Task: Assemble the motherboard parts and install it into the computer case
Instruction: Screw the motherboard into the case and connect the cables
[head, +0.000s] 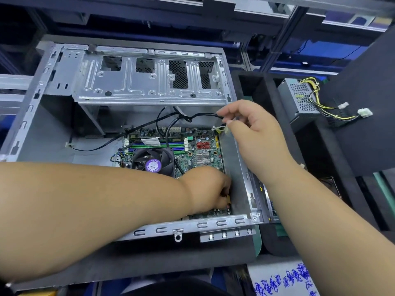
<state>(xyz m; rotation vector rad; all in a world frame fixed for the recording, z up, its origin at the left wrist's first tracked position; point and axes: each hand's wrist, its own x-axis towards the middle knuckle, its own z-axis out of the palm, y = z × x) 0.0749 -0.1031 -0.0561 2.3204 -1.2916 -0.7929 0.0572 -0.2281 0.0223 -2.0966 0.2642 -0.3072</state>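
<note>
Motherboard [201, 154] green, flat in bare steel case [147, 90]; right hand [252, 133] fingers pinch thin black cable [201, 115]; left hand [209, 189] fingers curled at board edge, grip unclear.

Computer case [149, 82]: bare stamped metal, dull silver sheen. Black cable [201, 114] pinched in right hand [252, 133] fingers: smooth glossy plastic sheath. Pad [149, 259] under case: matt black foam.

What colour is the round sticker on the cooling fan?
Purple with pale lettering; the sticker sits at the black fan's hub, seen in the head view.
</note>
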